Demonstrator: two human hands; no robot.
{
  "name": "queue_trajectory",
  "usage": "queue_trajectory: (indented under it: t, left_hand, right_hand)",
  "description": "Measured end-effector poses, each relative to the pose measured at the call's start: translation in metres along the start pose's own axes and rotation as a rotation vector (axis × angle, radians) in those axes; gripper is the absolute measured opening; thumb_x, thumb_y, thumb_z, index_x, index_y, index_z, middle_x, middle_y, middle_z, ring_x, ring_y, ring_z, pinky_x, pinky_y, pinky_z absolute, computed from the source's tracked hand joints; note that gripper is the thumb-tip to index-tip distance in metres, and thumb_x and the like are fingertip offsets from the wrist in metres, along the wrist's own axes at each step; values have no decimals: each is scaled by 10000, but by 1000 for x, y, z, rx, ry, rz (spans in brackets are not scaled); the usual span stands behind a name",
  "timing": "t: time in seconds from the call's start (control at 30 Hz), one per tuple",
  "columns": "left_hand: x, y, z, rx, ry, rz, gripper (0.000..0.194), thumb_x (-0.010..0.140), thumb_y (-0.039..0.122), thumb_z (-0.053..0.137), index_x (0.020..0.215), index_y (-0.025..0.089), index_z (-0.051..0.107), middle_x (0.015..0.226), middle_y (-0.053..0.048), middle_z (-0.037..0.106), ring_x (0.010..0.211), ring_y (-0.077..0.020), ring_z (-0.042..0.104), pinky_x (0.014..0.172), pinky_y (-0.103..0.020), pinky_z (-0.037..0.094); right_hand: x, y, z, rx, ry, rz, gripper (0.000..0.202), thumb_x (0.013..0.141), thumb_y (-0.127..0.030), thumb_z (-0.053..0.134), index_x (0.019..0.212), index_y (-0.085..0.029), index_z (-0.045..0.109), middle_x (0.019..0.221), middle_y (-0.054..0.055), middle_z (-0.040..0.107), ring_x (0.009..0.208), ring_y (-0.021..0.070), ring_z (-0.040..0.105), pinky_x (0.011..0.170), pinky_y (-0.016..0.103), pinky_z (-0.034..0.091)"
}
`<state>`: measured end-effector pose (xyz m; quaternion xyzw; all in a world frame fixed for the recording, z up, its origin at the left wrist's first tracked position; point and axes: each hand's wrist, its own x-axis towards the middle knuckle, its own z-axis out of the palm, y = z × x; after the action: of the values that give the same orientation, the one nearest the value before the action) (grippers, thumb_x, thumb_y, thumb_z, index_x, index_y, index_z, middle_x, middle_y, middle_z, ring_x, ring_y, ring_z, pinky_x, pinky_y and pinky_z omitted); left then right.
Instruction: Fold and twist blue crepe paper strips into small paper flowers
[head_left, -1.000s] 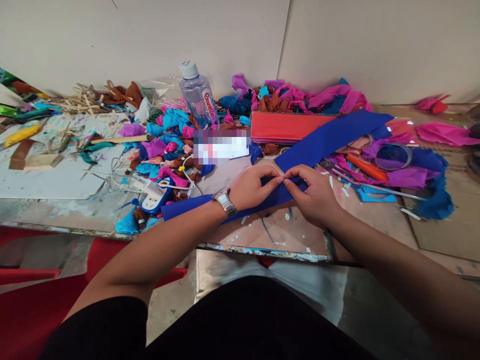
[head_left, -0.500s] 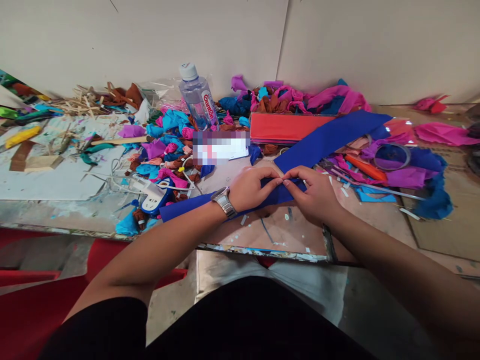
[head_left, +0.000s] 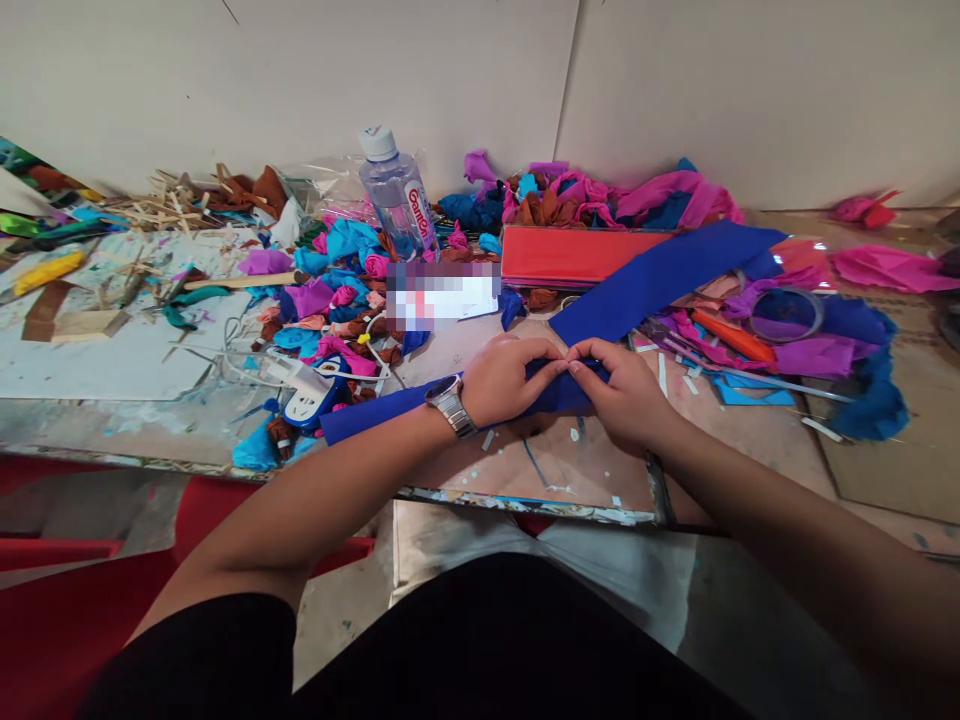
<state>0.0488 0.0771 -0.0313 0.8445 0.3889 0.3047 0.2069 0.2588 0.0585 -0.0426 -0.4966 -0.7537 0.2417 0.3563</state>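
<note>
A dark blue strip of crepe paper lies across the board under my hands. Its near edge is pinched between the thumb and forefinger of my left hand, which wears a metal watch at the wrist. Fingertip to fingertip with it, my right hand is closed in a pinch on the same paper. A wider blue length runs from behind my fingers up to the right; whether both lengths are one piece is hidden by my hands.
Behind my hands stand a water bottle and a red flat pack, with a phone before them. Crumpled coloured paper surrounds a power strip at left. An orange cutter and a tape roll lie right.
Both hands keep their pinch at almost the same spot, with only a slight shift of the fingers. The paper lies nearly as before.
</note>
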Motion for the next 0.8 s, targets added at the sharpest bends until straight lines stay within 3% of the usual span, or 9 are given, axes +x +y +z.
queue_trajectory:
  t: [0.3,0.8]
  left_hand:
    - [0,-1,-2,-17,9,-12,274,1059,411,600,1024,229,802,951,-13,829,838,-175,733,793,-323,477]
    - [1,-10,7,112,10,91,308,1085,444,560,1058,223,772,917,-43,816,878,-204,751,883,-372,464]
  right_hand:
    - [0,1,-4,-9,26,-39,139,968,-336,659,999,-220,730,970,59,781,896,237,700,827,367,525]
    - [0,-6,1,275,23,196,159,898,-377,678,868,-223,706,836,8,719,751,190,626,704,314,510]
